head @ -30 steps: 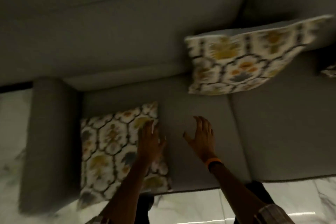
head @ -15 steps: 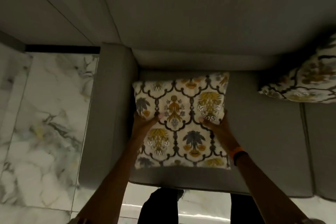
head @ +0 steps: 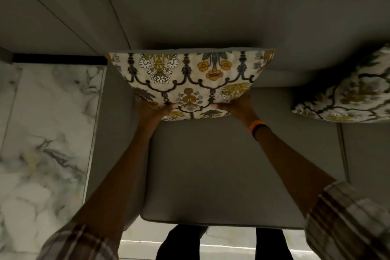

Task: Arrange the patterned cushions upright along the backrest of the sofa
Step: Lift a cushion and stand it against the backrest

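Note:
A cream cushion with a black, yellow and grey floral pattern (head: 190,78) is held up off the grey sofa seat (head: 221,171), tilted so its top edge nears the backrest (head: 211,10). My left hand (head: 150,112) grips its lower left edge and my right hand (head: 238,105), with an orange wristband, grips its lower right edge. A second patterned cushion (head: 350,93) leans against the backrest at the right, cut off by the frame edge.
The sofa's left armrest (head: 114,133) runs beside the seat. A marble floor (head: 42,143) lies to the left and in front. My legs (head: 183,243) stand at the seat's front edge. A seam (head: 343,154) divides the seat cushions at the right.
The cushion lay flat on the seat with my hands reaching for it; both hands took hold of it and lifted it up and back towards the backrest.

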Tool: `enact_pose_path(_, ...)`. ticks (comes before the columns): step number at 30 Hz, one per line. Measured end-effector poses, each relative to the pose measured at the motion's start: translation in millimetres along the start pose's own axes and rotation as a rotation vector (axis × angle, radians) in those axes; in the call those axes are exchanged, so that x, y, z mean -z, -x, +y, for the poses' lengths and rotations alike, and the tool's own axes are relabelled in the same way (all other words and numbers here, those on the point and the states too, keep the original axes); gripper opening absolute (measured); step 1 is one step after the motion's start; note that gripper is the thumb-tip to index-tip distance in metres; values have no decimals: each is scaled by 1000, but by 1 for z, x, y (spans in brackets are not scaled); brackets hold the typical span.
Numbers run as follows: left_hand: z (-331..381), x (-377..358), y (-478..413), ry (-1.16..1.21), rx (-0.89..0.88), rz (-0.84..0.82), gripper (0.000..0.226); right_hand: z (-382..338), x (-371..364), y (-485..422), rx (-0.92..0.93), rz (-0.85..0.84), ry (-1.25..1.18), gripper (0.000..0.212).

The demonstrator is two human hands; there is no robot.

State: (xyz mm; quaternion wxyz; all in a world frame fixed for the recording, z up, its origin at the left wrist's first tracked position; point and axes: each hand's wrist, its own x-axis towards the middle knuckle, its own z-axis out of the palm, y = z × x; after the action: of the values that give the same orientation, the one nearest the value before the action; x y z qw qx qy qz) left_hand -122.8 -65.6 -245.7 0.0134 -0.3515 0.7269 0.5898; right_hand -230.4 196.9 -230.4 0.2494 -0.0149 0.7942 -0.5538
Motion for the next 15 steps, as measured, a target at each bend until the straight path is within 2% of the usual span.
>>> enact_pose_path(2, -3, -7, 13, -57, -1, 159, 116, 5, 4, 8, 0, 27, 16, 120)
enact_pose_path(3, -7, -14, 24, -141, 52, 227, 124, 10, 7, 15, -21, 36, 25, 122)
enact_pose_path(6, -18, -68, 71, -426, 271, 245, 124, 40, 36, 48, -139, 57, 31, 129)
enact_pose_path(8, -23, -119, 99, -467, 280, 141, 121, 69, 72, 70, -215, 88, 30, 129)
enact_pose_path(11, -22, -206, 125, -504, 148, -121, 114, 116, 157, 97, -325, 178, 42, 123)
enact_pose_path(13, -14, -263, 134, -515, 42, -270, 110, 142, 224, 109, -406, 274, 29, 116)
enact_pose_path(15, 5, -328, 141, -480, -43, -351, 110, 162, 299, 117, -449, 422, -14, 110)
